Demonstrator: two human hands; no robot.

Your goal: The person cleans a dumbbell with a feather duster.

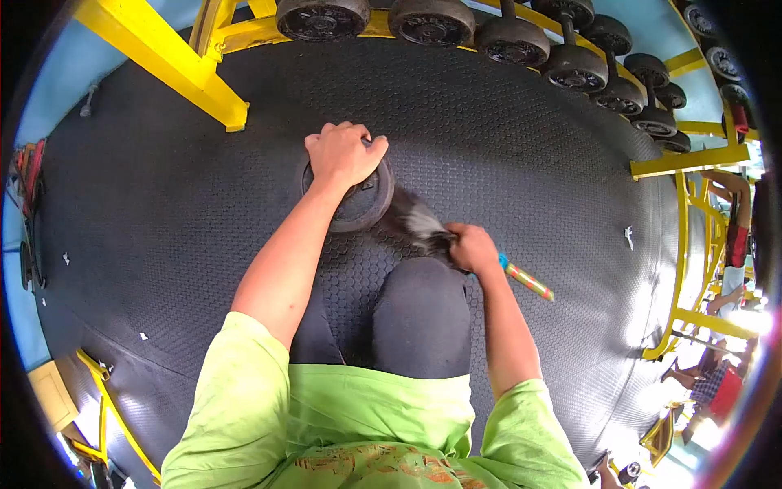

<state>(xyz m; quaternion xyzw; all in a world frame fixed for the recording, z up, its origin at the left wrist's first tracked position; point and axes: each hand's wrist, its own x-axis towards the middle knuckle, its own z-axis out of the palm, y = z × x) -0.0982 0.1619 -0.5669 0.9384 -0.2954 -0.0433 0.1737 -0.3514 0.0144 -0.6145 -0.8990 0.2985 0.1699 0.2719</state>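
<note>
A round black weight [366, 201] stands on the dark textured mat in the middle of the view. Over its upper left part lies my left hand [346, 153], fingers curled over the far edge. To the right, my right hand [472, 248] is wrapped round a feather duster near its feathers. The dark and grey feathers [418, 222] are blurred and reach to the weight's right side. The duster's striped handle [528, 279] sticks out to the right below my hand.
Dumbbells [430, 22] line a yellow rack [171, 65] across the top and upper right. A yellow bench frame [98, 383] stands at lower left. Other people [737, 236] are at the right edge. Small white scraps [628, 237] lie on the black mat [187, 212].
</note>
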